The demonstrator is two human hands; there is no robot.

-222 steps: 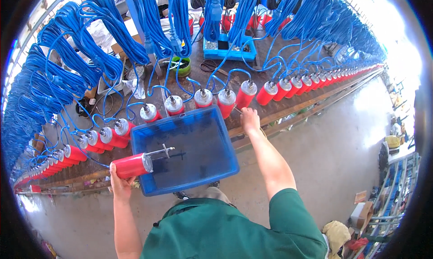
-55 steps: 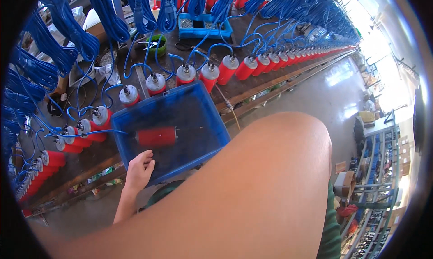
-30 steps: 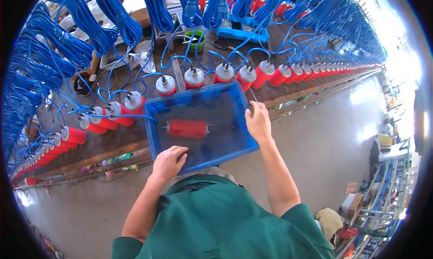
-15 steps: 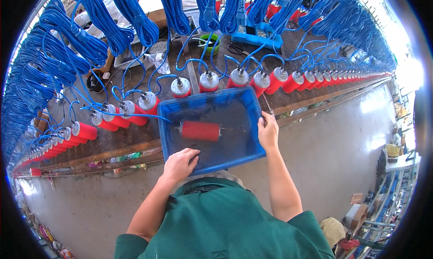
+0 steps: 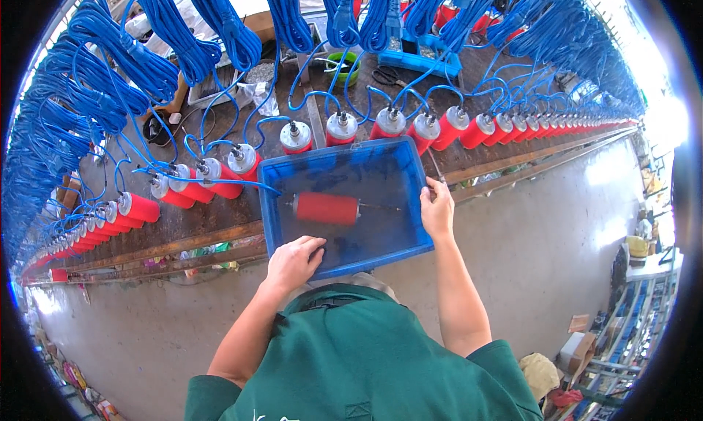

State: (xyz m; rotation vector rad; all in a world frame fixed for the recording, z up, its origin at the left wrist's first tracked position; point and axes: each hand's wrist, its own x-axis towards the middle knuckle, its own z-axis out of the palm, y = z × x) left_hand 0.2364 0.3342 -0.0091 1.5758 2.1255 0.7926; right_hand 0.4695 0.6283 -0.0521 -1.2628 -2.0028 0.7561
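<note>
A blue plastic tub [image 5: 350,266] holds murky liquid, and a red cylindrical motor unit [image 5: 326,208] lies on its side in it. From the motor unit's right end a thin pale streak or shaft points right. A blue cable [image 5: 249,183] crosses the tub's left rim toward its left end. My left hand [image 5: 295,262] is closed over the near left rim, fingertips inside. At the right rim my right hand [image 5: 437,210] has thumb and fingers curled in. Beside those fingertips slants a thin rod [image 5: 437,168]; whether they grip it is unclear.
Red motor units [image 5: 243,159] with silver caps line the dark workbench [image 5: 220,241] along its edge. Coiled blue cables [image 5: 285,18] hang above. Behind stand a green bowl [image 5: 343,69], a blue tray [image 5: 417,63] and scissors [image 5: 386,75]. A rack [image 5: 622,333] stands right.
The streak to the right of the motor unit in the tub shows longer and clearer. The view has shifted slightly; both hands keep nearly the same places at the tub.
</note>
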